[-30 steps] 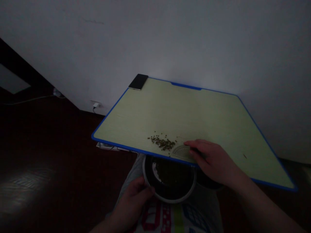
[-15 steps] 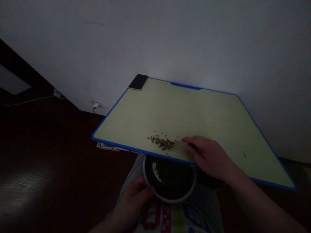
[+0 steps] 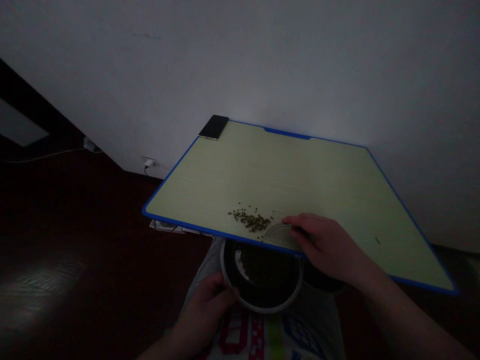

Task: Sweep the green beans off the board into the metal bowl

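Observation:
My right hand [image 3: 318,240] pinches a clear protractor [image 3: 277,231], its curved edge facing left on the pale table top [image 3: 285,170]. Just left of that edge lies a loose heap of small greenish-brown beans [image 3: 252,220], with a few strays around it. Below the table's front edge, my left hand [image 3: 210,302] grips the light rim of a dark bowl [image 3: 262,310] at its left side. Inside the bowl sits a dark greenish mass, too dim to make out. The bowl's far side is hidden under the table.
A black phone [image 3: 214,127] lies on the far left corner of the blue-edged table. A second dark round container [image 3: 322,280] is partly hidden beneath my right hand. A charger [image 3: 149,163] is plugged into the wall. A small dark mark [image 3: 378,240] shows on the right.
The protractor shifted slightly, tilting up toward the beans half a second ago and lying lower now. The heap looks almost the same. My left hand and the bowl have stayed put.

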A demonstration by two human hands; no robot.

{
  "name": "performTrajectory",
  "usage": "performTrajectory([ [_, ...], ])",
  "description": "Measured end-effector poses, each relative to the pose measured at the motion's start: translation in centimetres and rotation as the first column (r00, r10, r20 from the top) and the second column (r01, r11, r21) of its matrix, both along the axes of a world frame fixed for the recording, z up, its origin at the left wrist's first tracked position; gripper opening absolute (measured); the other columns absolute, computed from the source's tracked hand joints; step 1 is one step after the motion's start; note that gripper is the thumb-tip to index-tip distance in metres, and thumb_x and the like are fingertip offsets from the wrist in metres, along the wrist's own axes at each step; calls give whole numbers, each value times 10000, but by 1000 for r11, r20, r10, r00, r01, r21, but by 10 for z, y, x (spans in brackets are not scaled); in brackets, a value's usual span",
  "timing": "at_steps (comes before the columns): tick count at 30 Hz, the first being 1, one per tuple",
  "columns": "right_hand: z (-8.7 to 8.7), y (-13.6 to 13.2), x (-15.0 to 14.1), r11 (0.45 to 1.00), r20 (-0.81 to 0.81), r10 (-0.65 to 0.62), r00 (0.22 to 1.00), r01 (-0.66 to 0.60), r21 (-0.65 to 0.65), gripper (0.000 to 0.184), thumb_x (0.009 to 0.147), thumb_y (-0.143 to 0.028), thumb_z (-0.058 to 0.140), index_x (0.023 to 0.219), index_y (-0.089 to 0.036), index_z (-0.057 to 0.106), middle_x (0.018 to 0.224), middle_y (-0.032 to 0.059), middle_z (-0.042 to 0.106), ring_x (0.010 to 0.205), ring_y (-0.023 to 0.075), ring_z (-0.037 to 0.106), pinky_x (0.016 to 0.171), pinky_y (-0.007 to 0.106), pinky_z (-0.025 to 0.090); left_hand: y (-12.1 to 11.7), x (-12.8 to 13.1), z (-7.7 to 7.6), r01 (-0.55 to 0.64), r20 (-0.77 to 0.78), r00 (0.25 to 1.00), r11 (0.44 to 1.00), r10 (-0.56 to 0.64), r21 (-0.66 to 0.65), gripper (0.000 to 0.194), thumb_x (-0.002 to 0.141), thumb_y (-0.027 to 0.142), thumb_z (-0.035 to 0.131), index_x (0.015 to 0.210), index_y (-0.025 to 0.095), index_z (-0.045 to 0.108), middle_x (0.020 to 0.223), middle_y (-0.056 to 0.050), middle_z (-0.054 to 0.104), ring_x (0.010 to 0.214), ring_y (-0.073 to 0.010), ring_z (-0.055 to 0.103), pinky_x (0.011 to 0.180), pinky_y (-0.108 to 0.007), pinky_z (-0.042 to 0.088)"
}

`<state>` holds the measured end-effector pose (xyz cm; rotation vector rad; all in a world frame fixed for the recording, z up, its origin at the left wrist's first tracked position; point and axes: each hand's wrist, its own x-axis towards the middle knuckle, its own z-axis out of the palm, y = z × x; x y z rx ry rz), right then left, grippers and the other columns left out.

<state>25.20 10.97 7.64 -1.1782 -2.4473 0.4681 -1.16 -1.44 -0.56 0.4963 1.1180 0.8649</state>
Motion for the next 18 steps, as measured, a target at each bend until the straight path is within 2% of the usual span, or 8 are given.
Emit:
performTrajectory([
  [7, -3, -1, -4, 999, -3, -28, 1000, 28, 26, 352, 1039, -188, 498, 1223, -213, 797, 1087, 104, 863, 971, 249, 824, 861, 397, 669, -1, 1, 2, -25, 15, 1000, 1000, 25, -11, 236, 700, 450, 933, 811, 259, 849, 946, -67, 914, 1020, -394, 828, 1093, -569, 572],
  [14, -4, -1, 4, 995, 8, -78, 997, 77, 66, 339, 1022, -187, 519, 1204, -215, 803, 1093, 107, 865, 961, 256, 832, 859, 401, 681, -4, -1, -5, -8, 21, 1000, 1000, 7, 9, 211, 755, 411, 902, 880, 248, 854, 996, -75, 918, 1019, -377, 834, 1062, -537, 593],
  [18, -7, 2, 4, 994, 7, -89, 996, 89, 57, 334, 1028, -199, 519, 1208, -200, 800, 1109, 114, 862, 985, 255, 832, 870, 390, 677, -2, 0, -1, -11, 10, 1000, 1000, 11, 5, 203, 733, 424, 911, 824, 254, 848, 953, -74, 918, 972, -379, 838, 1029, -544, 599],
])
